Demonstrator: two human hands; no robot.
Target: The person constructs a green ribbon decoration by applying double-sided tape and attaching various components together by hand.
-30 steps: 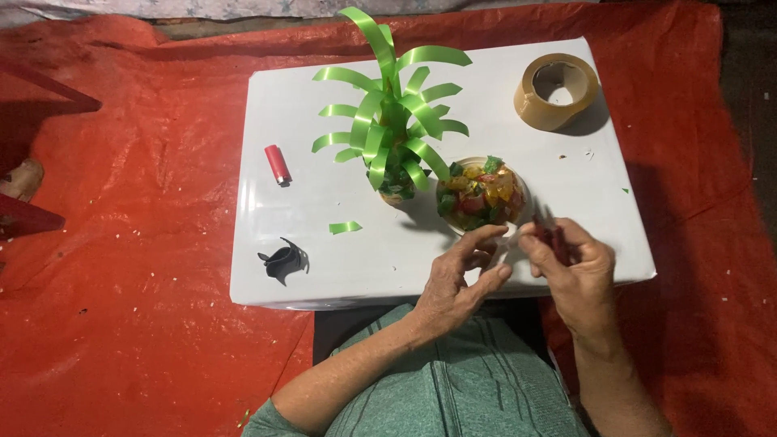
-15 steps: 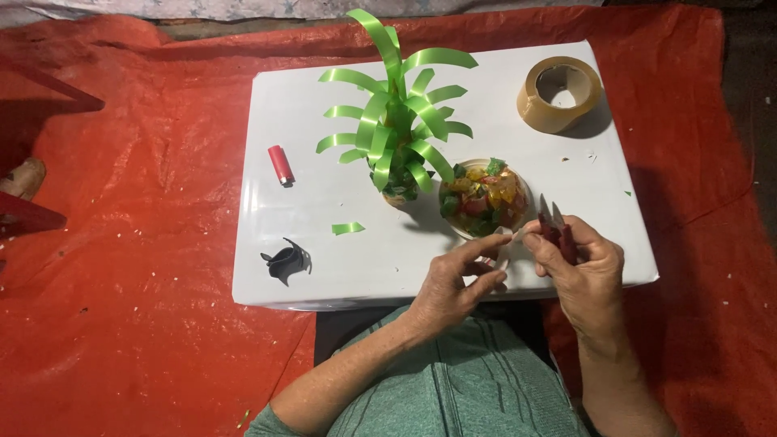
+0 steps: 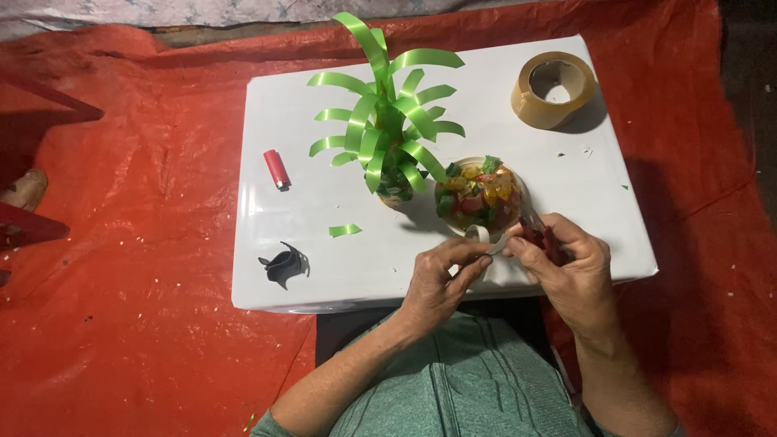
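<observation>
My left hand [image 3: 441,275] pinches a thin pale strip [image 3: 486,239] at the white table's [image 3: 324,202] front edge. My right hand [image 3: 566,267] grips red-handled scissors [image 3: 541,235], their blades at the same strip. Just beyond both hands stands a round bowl [image 3: 479,196] filled with colourful scraps. Behind it rises a green plant-like craft [image 3: 388,121] made of curled plastic strips.
A roll of brown tape [image 3: 554,89] sits at the table's far right. A red lighter [image 3: 277,169], a green scrap [image 3: 345,231] and a black cut plastic piece [image 3: 285,264] lie on the left half. Red tarpaulin [image 3: 121,283] covers the floor around.
Both hands have drawn closer together near the bowl. The scissors have come up to the strip that my left hand holds.
</observation>
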